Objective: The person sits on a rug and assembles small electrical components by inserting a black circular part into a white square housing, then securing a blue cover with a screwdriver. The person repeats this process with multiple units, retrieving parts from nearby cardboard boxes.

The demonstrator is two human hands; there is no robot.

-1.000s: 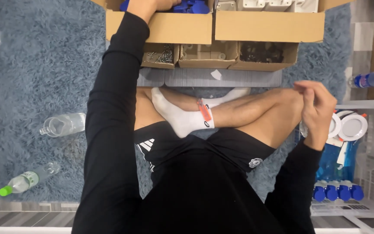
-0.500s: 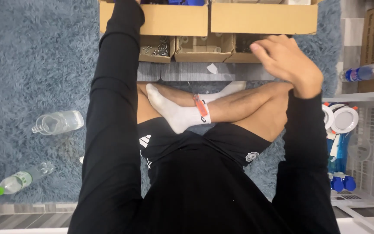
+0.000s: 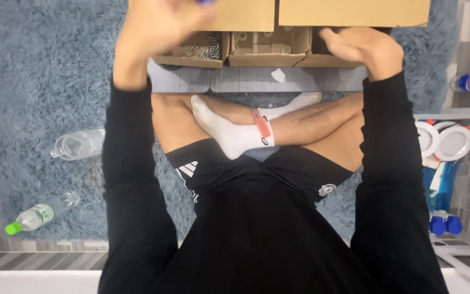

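My left hand (image 3: 161, 24) is lifted, blurred, above the screw tray (image 3: 191, 51), clutching something blue, too blurred to name. My right hand (image 3: 357, 46) rests open-fingered, empty, well right of that tray.

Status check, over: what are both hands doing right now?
Left hand raised, blurred, above the box of screws. Right hand open, at the right small box. Nothing in the way.
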